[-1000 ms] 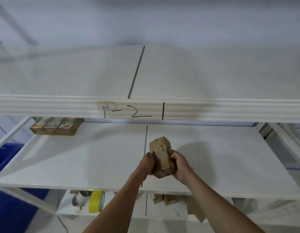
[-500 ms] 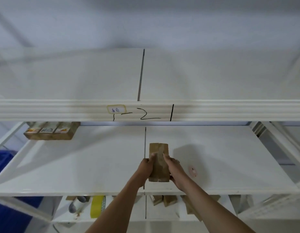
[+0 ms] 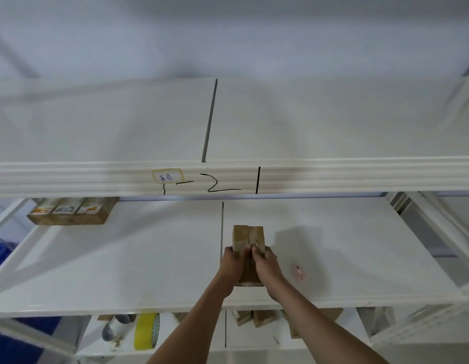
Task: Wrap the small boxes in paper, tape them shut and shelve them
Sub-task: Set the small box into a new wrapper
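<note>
Wrapped box [image 3: 248,239] down flat on middle shelf [image 3: 123,264], just right of the centre seam, near front edge. Left hand [image 3: 232,266] and right hand [image 3: 265,265] both gripping it, one per side, thumbs meeting on top. Row of three wrapped boxes [image 3: 70,214] at back left of same shelf, well apart. Small pink disc [image 3: 297,271] just right of right hand. Yellow tape roll [image 3: 146,331] on lower shelf [image 3: 191,334], with more wrapped boxes [image 3: 254,317].

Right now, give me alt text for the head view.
Both hands, left and right, hold a paper-wrapped box on the middle shelf. A row of boxes sits far left; yellow tape lies on the shelf below.
</note>
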`<state>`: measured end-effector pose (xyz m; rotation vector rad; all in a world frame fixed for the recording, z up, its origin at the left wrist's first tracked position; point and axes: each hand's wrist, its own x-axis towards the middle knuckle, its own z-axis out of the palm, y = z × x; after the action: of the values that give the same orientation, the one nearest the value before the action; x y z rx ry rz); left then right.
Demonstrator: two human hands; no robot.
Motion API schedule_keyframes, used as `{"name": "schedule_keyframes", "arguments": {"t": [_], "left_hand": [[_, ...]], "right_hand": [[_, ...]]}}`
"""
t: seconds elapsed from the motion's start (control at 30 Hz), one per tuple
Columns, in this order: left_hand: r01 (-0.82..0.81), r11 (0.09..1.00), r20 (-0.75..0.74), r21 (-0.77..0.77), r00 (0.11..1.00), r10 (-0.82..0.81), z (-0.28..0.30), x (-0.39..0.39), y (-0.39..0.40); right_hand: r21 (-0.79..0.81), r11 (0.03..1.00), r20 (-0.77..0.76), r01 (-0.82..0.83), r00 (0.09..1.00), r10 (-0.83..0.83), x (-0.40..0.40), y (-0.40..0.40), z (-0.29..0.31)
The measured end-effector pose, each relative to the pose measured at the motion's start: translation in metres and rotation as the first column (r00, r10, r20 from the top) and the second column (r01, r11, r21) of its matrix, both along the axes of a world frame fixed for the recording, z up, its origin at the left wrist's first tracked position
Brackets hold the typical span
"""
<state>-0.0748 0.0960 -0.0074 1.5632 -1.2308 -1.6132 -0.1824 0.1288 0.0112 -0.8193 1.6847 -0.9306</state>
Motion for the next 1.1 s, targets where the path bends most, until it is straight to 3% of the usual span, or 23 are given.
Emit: {"name": "schedule_keyframes", "arguments": {"t": [0.17,0.33,0.43,0.63,0.83,0.9,1.1], "left_hand": [[-0.051,0.994,-0.081,0.094,0.995,0.059,0.014,0.003,0.0],[-0.098,0.995,-0.098,0.021,0.99,0.1,0.022,0.006,-0.008],[-0.09,0.995,-0.108,-0.036,0.99,0.085,0.026,0.005,-0.006],[-0.098,0.995,-0.097,-0.011,0.991,0.096,0.032,-0.006,-0.002],[-0.108,0.993,-0.067,-0.046,0.992,0.105,0.03,-0.008,0.002],[-0.07,0.998,-0.096,0.001,0.993,0.07,0.033,-0.004,0.003],[0.293,0.945,-0.24,0.147,0.937,-0.253,0.028,0.022,0.013]], "right_hand": [[0.05,0.997,0.098,-0.061,0.994,0.056,-0.008,-0.004,0.005],[0.064,0.991,0.107,-0.117,0.988,0.11,-0.012,-0.006,0.007],[0.037,0.993,0.017,-0.111,0.994,0.11,-0.009,-0.009,0.015],[-0.109,0.994,-0.221,-0.003,0.975,-0.021,-0.004,-0.016,0.031],[-0.152,0.988,-0.273,-0.022,0.962,-0.021,-0.001,-0.01,0.032],[-0.135,0.991,-0.233,-0.021,0.972,-0.011,-0.003,-0.009,0.034],[-0.089,0.996,-0.163,0.013,0.986,-0.027,-0.018,-0.017,0.035]]}}
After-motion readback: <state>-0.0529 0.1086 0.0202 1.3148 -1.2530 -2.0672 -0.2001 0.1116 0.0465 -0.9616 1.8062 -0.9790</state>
